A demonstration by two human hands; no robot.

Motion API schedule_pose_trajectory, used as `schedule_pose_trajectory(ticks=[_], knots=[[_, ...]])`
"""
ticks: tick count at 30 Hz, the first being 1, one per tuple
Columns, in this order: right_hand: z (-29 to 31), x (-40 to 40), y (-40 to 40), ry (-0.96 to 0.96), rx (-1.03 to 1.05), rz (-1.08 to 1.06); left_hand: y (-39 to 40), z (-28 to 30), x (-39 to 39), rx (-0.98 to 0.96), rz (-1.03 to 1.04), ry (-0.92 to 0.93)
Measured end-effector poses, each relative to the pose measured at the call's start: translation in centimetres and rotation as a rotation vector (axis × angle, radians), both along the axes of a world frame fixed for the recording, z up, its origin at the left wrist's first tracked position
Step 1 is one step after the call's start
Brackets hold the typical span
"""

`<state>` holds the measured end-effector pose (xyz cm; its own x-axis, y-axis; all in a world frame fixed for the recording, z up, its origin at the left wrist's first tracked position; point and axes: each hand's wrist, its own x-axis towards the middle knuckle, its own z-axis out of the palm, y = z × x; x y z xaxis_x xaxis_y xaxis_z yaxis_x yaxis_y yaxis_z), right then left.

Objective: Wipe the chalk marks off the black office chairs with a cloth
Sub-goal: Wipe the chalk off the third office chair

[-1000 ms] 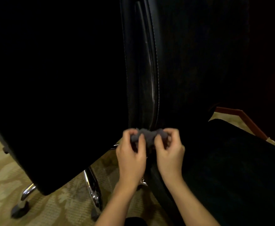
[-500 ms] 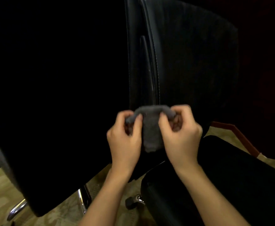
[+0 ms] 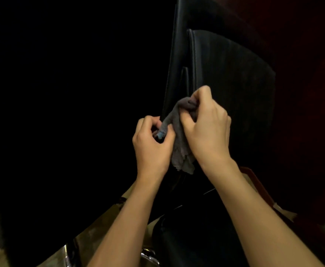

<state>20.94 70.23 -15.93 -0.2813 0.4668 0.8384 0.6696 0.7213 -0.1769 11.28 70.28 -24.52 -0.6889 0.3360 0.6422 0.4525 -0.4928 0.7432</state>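
- The cloth (image 3: pixel 179 135) is held up in front of the chair back (image 3: pixel 233 89), clear of it as far as I can tell — both hands are on it.
- The left hand (image 3: pixel 152 143) pinches one bunched corner between thumb and curled fingers; a small blue spot shows on the cloth right at that grip.
- The right hand (image 3: pixel 206 126) grasps the opposite end, higher and further from the body, fingers curled round a wad of the fabric.
- Between the two grips the cloth stretches in a slanting band, and its loose ragged edge hangs below them.
- Step in hand, as I judge it: readying the cloth — refolding or finding a fresh face — not wiping yet.
- Next move calls for one hand to bunch the cloth into a pad and press it flat to the chair where a mark lies; no chalk mark is visible in this dim light.
- A second black chair (image 3: pixel 61 122) fills the space left of the grips, and patterned carpet (image 3: pixel 104 226) shows below.
- No containers are in view.
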Motion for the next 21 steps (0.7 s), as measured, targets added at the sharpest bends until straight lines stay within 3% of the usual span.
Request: schedule_pose_trajectory(ticks=[7, 11, 14, 18, 21], knots=[[-5.4, 1.3, -1.2, -0.023, -0.124, -0.066, -0.7, -3.5, -0.4, -0.172, -0.069, 0.057], [-6.5, 1.8, -2.0, 0.004, -0.169, -0.058, -1.3, -3.4, -0.2, -0.169, -0.076, 0.018], [-4.9, 2.3, -2.8, 0.031, -0.145, -0.039, -2.9, -3.3, 0.2, -0.166, -0.051, 0.009], [0.2, 1.8, -5.0, 0.010, 0.057, -0.049, -6.4, -2.8, 1.3, -0.092, 0.027, -0.007], [4.9, 1.7, -6.7, -0.046, 0.131, -0.061, -9.1, 0.6, 1.5, 0.007, 0.103, 0.111]])
